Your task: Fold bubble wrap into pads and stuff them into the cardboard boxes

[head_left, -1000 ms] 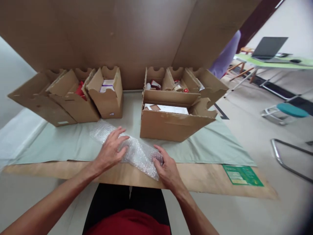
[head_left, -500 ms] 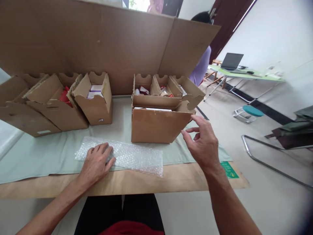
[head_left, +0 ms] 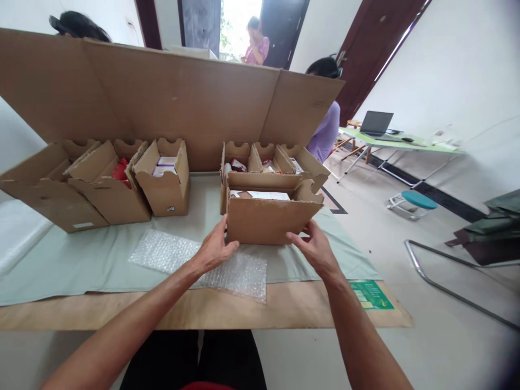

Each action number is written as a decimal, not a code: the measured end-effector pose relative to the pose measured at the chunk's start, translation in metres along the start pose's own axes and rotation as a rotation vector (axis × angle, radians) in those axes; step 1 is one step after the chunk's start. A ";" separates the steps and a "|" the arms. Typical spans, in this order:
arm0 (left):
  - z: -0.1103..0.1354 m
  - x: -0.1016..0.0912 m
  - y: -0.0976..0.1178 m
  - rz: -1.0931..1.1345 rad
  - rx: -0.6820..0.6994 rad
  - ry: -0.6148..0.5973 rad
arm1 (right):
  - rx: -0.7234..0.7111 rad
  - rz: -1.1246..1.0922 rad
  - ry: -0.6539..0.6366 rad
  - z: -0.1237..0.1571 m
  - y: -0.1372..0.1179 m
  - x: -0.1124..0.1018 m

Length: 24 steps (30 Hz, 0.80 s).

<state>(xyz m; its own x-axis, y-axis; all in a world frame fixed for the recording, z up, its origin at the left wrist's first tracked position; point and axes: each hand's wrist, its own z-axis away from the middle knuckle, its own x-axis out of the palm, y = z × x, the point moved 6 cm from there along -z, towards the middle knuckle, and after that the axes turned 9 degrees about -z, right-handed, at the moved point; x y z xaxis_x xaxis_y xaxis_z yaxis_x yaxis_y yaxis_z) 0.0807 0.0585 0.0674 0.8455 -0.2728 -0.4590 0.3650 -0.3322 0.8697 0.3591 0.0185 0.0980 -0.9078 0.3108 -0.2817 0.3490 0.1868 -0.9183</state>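
Note:
A brown cardboard box with an open top stands near the middle right of the table, white flat items showing inside it. My left hand grips its left end, fingers behind the edge and thumb at the front. At the other end my right hand holds the lower right corner, its thumb on the front face and its fingers partly hidden behind. A strip of bubble wrap lies flat on the cloth, partly beneath my left wrist.
Several open cardboard boxes stand at the left, and more behind the gripped box. A tall cardboard panel runs along the back. People are beyond it. A green leaflet lies at the front right table edge.
My left hand has left the bubble wrap and moved right to the box. My right hand has moved down and left onto its corner. The box has shifted slightly away from those behind.

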 end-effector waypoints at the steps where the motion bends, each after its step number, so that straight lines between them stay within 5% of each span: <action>1: -0.003 0.008 0.003 0.034 0.019 -0.023 | -0.006 -0.005 0.042 -0.001 0.001 -0.006; 6: -0.013 0.027 0.005 0.079 -0.005 -0.143 | 0.035 -0.076 0.227 0.008 0.025 -0.037; 11: 0.025 -0.039 -0.026 -0.326 -0.019 -0.024 | 0.001 0.085 0.398 0.065 0.028 -0.040; 13: 0.057 -0.074 -0.044 -0.504 -0.024 0.036 | -0.031 0.163 0.262 0.088 0.019 -0.014; 15: 0.089 -0.098 -0.059 -0.621 -0.021 0.071 | -0.096 0.191 -0.004 0.105 0.007 0.029; 18: 0.125 -0.110 -0.068 -0.714 0.029 0.126 | -0.291 0.232 -0.391 0.122 -0.013 0.100; 21: 0.137 -0.104 -0.069 -0.747 0.045 0.156 | -0.370 0.382 -0.497 0.121 -0.020 0.140; 24: 0.135 -0.101 -0.064 -0.753 0.058 0.166 | -0.361 0.480 -0.486 0.114 -0.021 0.147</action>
<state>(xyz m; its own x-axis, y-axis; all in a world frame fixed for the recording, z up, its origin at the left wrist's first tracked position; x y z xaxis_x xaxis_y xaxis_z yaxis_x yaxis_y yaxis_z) -0.0804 -0.0143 0.0335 0.4263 0.1831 -0.8859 0.8480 -0.4220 0.3208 0.1916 -0.0455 0.0441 -0.6088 0.0059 -0.7933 0.7086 0.4537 -0.5404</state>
